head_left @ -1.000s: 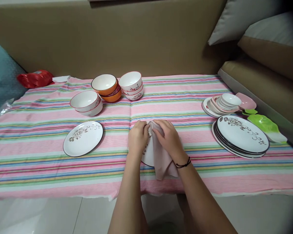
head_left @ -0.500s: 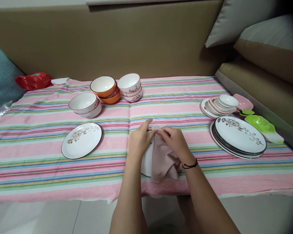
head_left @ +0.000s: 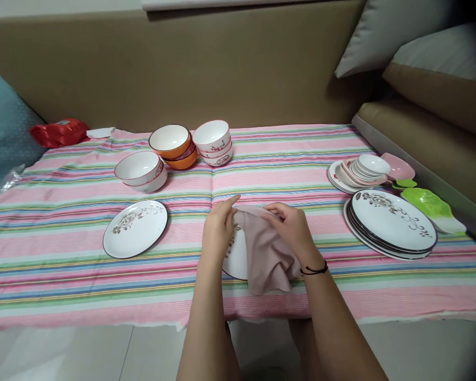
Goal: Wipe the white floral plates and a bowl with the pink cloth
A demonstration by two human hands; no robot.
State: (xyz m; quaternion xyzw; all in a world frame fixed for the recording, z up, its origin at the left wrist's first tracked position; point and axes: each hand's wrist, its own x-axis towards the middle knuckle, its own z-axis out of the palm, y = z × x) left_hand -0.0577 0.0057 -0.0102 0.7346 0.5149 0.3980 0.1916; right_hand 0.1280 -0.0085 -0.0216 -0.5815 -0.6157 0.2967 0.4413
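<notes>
— Where are the hands?

— The left hand [head_left: 218,228] is closed on the left rim of the plate [head_left: 235,258], forefinger stretched along its far edge. The right hand [head_left: 292,230] pinches the pink cloth [head_left: 266,256] at the plate's far rim.

— Any change from a second ago?

— Yes. Then the two hands touched over the plate's far rim. Now they are apart, with the cloth drawn flat between them and hanging over the plate's right half. The right hand has slid to the plate's right.

— And since half a second ago?

— The cloth hid the plate's flower print then. Now a bit of print shows just beside the left thumb.

— Where does the plate sit?

— At the near edge of the striped tabletop [head_left: 285,159]. Whether it lies flat or is tipped up, I cannot tell.

— What's around it?

— Left of the plate lies a lone dish [head_left: 135,228]. Beyond it to the left stand the bowls [head_left: 170,145]. Well to the right of the plate is a stack of platters [head_left: 392,222], with small saucers [head_left: 365,168] farther back. None of those has shifted.
</notes>
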